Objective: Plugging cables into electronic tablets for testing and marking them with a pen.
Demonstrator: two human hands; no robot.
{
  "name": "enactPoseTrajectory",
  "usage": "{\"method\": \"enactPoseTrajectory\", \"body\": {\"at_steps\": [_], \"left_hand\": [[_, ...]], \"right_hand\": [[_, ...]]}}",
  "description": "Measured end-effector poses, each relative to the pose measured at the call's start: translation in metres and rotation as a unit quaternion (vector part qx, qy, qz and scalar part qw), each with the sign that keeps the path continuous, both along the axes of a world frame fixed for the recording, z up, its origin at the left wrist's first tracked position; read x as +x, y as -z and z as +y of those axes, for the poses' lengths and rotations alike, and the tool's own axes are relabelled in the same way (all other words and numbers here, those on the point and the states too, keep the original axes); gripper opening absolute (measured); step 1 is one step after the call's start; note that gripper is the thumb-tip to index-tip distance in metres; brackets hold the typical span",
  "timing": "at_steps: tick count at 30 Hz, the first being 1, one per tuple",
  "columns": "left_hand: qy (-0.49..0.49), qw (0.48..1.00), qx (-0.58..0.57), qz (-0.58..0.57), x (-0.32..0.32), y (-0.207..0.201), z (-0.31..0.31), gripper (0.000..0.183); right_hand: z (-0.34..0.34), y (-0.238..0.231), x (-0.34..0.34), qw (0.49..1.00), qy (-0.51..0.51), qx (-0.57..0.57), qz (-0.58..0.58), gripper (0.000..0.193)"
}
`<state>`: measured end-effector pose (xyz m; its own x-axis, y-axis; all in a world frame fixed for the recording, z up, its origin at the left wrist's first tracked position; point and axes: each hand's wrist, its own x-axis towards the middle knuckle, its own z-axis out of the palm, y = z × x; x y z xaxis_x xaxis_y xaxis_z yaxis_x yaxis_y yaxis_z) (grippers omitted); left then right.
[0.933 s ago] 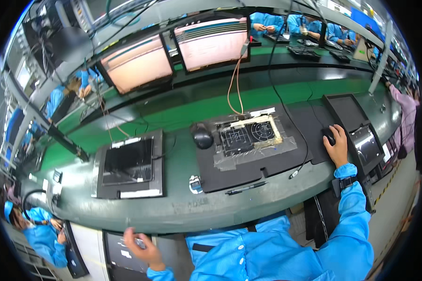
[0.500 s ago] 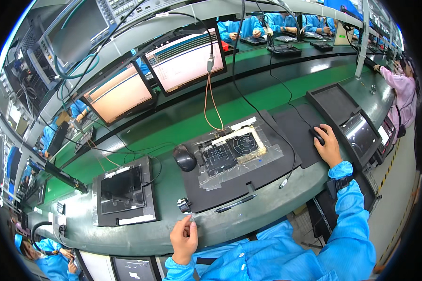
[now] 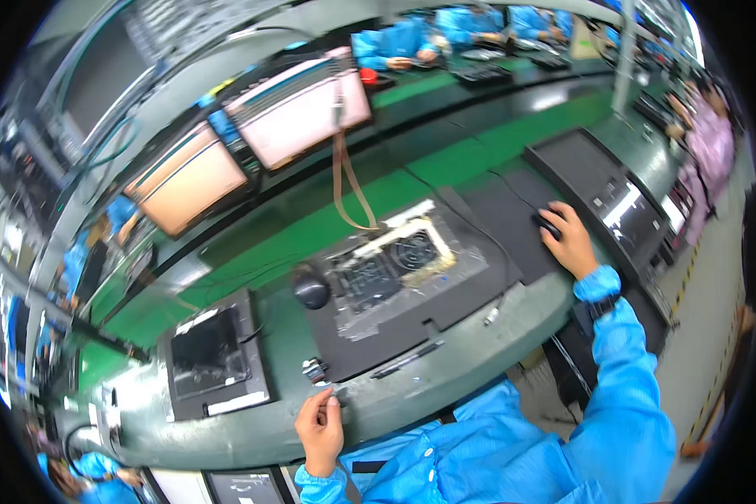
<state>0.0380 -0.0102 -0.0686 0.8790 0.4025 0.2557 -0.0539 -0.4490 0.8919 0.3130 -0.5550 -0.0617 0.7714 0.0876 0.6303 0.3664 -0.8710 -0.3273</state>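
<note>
My right hand (image 3: 569,244) rests over a black computer mouse (image 3: 549,225) on a dark mat, fingers curved round it. At the bench's front edge my left hand (image 3: 319,430) is closed, thumb and fingertips drawn together; whether anything small is between them cannot be made out. Just beyond those fingertips lies a small black-and-silver part (image 3: 314,370). Between my hands is a grey foam board (image 3: 370,340) bearing a taped fixture (image 3: 392,267) with two dark square panels. A second dark mouse (image 3: 312,288) sits at the board's left side, and a black pen (image 3: 406,359) lies along its front.
Two lit monitors (image 3: 298,109) stand behind the board. On the left, a dark flat panel (image 3: 210,353) lies on foam. Black trays (image 3: 586,172) are at the right. A cable with a plug (image 3: 491,316) crosses the board. Co-workers in blue sit across the bench; one in pink (image 3: 707,134) stands right.
The whole view has shifted and blurred, with the bench sliding left in the picture. My right hand stays on the mouse, and my left hand keeps its closed shape near the small part.
</note>
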Motion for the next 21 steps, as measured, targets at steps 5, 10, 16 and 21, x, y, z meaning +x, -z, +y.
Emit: {"method": "enactPoseTrajectory", "body": {"at_steps": [5, 10, 16, 21], "left_hand": [[0.0, 1.0, -0.007, 0.016, -0.001, 0.006, 0.002, 0.018], [0.017, 0.999, 0.03, 0.007, -0.002, 0.007, 0.004, 0.018], [0.008, 0.999, 0.028, 0.013, 0.002, 0.001, 0.0, 0.016], [-0.002, 0.997, 0.078, 0.001, 0.002, -0.005, -0.006, 0.015]], "right_hand": [[-0.013, -0.009, -0.001, 0.993, 0.047, 0.049, -0.098, 0.055], [-0.097, -0.059, 0.006, 0.968, 0.207, -0.086, 0.112, 0.049], [-0.156, -0.056, 0.01, 0.972, 0.026, -0.163, 0.168, 0.051], [-0.159, -0.041, 0.009, 0.985, 0.025, -0.125, 0.12, 0.047]]}}
